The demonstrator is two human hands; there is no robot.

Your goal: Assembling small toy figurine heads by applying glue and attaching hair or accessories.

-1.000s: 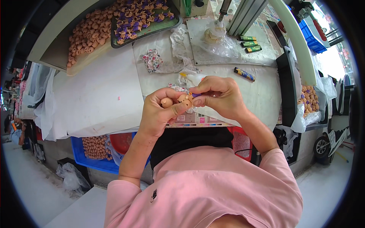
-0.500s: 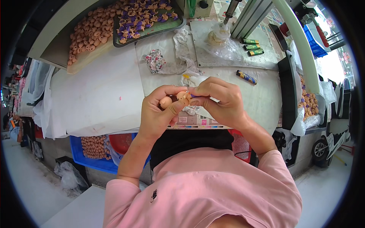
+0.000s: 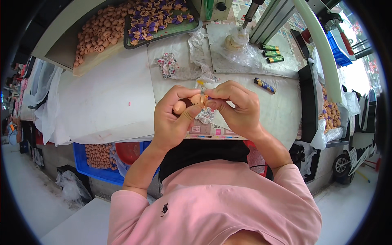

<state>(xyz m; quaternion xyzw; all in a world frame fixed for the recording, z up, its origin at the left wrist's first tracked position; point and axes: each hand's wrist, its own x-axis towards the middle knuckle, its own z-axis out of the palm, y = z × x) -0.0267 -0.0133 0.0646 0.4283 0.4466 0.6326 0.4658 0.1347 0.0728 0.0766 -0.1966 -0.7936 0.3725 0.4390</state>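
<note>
Both hands (image 3: 170,118) have edged slightly forward, pinching a small doll (image 3: 198,99) between them.

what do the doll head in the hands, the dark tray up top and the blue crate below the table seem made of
Doll head: probably vinyl or similar plastic, satin finish; smooth, evenly tan surface.
Dark tray: likely moulded plastic, though coated metal is possible; its rim has a faint sheen.
Blue crate: apparently plastic, semi-gloss; evenly coloured walls.

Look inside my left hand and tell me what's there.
Your left hand holds a peach doll head between thumb and forefinger, with a rounded peach piece nearer the palm. Your grip covers parts of both; anything deeper in the palm cannot be seen.
</note>
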